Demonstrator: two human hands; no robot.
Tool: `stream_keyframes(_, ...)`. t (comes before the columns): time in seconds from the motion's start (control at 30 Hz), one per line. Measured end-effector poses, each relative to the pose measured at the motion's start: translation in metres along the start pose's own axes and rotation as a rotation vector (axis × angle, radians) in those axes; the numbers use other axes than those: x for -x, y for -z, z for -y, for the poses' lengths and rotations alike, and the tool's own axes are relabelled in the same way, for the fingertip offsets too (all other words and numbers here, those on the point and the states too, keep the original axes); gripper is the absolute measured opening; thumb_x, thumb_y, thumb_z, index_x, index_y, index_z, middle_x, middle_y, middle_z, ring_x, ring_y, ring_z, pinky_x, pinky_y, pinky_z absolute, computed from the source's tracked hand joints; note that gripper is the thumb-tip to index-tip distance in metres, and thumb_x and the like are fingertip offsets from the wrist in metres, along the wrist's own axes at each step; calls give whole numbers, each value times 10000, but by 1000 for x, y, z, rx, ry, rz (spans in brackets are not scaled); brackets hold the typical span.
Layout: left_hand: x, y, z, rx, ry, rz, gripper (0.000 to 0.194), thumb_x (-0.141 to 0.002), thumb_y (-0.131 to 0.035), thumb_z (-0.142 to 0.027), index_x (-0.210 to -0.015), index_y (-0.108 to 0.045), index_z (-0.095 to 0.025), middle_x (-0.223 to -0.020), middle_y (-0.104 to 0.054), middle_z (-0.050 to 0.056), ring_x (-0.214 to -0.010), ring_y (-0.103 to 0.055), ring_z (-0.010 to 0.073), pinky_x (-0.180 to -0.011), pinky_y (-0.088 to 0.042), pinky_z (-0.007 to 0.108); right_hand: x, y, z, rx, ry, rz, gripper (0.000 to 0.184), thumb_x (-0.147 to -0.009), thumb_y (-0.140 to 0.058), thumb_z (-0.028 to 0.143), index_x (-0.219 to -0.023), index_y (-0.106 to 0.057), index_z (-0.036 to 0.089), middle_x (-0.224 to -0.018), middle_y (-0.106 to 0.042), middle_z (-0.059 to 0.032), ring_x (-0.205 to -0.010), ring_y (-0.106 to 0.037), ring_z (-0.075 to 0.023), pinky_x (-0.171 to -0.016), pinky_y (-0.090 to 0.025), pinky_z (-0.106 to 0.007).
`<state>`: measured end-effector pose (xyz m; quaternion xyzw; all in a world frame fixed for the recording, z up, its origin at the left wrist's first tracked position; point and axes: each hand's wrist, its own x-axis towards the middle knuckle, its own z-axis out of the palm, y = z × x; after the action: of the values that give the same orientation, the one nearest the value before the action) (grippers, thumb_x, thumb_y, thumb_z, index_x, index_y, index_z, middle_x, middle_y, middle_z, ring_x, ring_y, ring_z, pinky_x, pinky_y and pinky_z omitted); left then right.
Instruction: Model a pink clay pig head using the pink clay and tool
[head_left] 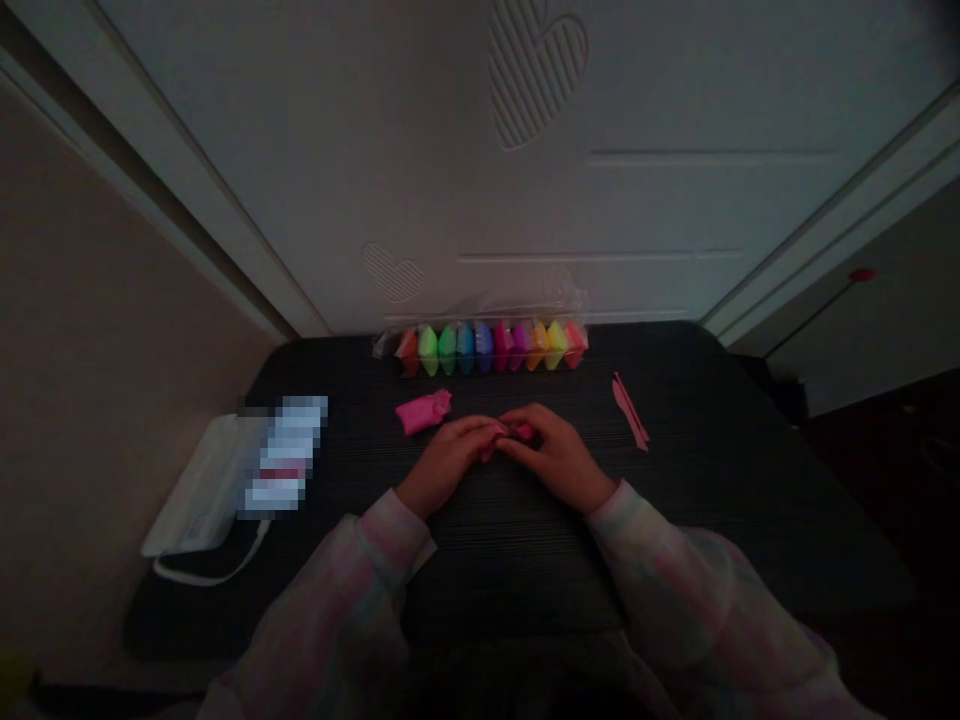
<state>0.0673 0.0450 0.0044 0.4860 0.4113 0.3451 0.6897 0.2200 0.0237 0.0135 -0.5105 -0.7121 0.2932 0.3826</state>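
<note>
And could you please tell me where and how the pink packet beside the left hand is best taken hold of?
I would pinch the pink packet by its crumpled end, coming from above and the right with the left hand: it lies on the table, and that gathered end looks narrower than the body and points right, so it should suit a grip.

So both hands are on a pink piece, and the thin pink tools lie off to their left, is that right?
The side is wrong: in the head view, the thin pink tools lie off to the right. The left hand and right hand are indeed on the pink piece.
</note>
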Motion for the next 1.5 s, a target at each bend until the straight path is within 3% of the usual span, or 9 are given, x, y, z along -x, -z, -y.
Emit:
stream_keyframes(0.27, 3, 0, -1, -159, 33, 27, 247, -721, -523, -364, -622, -578, -145, -518, -428, -43, -503, -364, 86, -513, -270, 238, 0, 1, 3, 45, 60, 47, 87, -753, -552, 185, -810, -618, 190, -777, -636, -27, -719, -577, -135, -658, -448, -254)
stream_keyframes(0.4, 5, 0, -11, -248, 52, -48, 226, -704, -551, -347, -629, -607, -142, -507, -457, -39, -495, -378, 84, -499, -265, 236, 0, 6, 3, -9, -4, 32, 72, -744, -546, 206, -766, -612, 191, -720, -622, -9, -656, -549, -124, -631, -425, -257)
stream_keyframes(0.6, 1, 4, -10, -11, 68, -128, 102, -675, -586, -219, -719, -613, -131, -635, -561, -8, -499, -402, 56, -472, -273, 210, -10, 25, 1, -818, -310, -245, 67, -706, -571, 253, -716, -537, 196, -646, -567, 32, -527, -470, -69, -502, -371, -206)
stream_keyframes(0.7, 2, 3, -9, 166, 99, -111, 173, -661, -567, -125, -827, -617, -126, -714, -600, 16, -537, -441, 50, -494, -317, 190, -12, 27, 0, -1007, -382, -249, 101, -660, -613, 207, -745, -563, 189, -701, -598, 23, -550, -493, -58, -515, -381, -192)
stream_keyframes(0.97, 6, 2, -13, 369, 133, -61, 164, -699, -523, -51, -825, -601, -122, -788, -645, 62, -732, -590, 122, -697, -453, 242, -10, 19, -3, -1086, -517, -102, 126, -659, -613, 168, -784, -599, 166, -684, -610, 10, -565, -521, -58, -546, -399, -191)
stream_keyframes(1.07, 5, 3, -12, 373, 105, -37, 152, -707, -540, -77, -845, -581, -127, -712, -624, 38, -560, -541, 72, -538, -439, 191, -10, 20, -5, -1154, -506, -34, 83, -662, -575, 123, -736, -608, 141, -625, -566, 20, -499, -444, -33, -484, -347, -165)
stream_keyframes(1.17, 4, 4, -11, 388, 70, -49, 114, -714, -556, -147, -826, -569, -128, -547, -519, -21, -407, -384, 28, -365, -282, 131, -10, 22, -5, -1248, -481, -6, 87, -657, -527, 110, -684, -608, 126, -562, -486, 36, -463, -367, -27, -447, -295, -160)
stream_keyframes(1.37, 5, 6, -14, 485, 112, -71, 174, -738, -528, -293, -686, -529, -126, -448, -312, -75, -374, -272, 22, -346, -193, 125, -11, 24, 1, -1326, -512, 8, 109, -612, -493, 125, -661, -588, 144, -603, -447, 29, -540, -403, -57, -511, -349, -185)
stream_keyframes(1.5, 6, 5, -15, 505, 77, -78, 89, -663, -546, -105, -744, -529, -139, -518, -368, -63, -429, -360, 30, -374, -257, 125, -10, 20, 1, -1218, -513, -33, 199, -548, -546, 41, -707, -558, 160, -666, -491, 38, -617, -459, -55, -580, -372, -177)
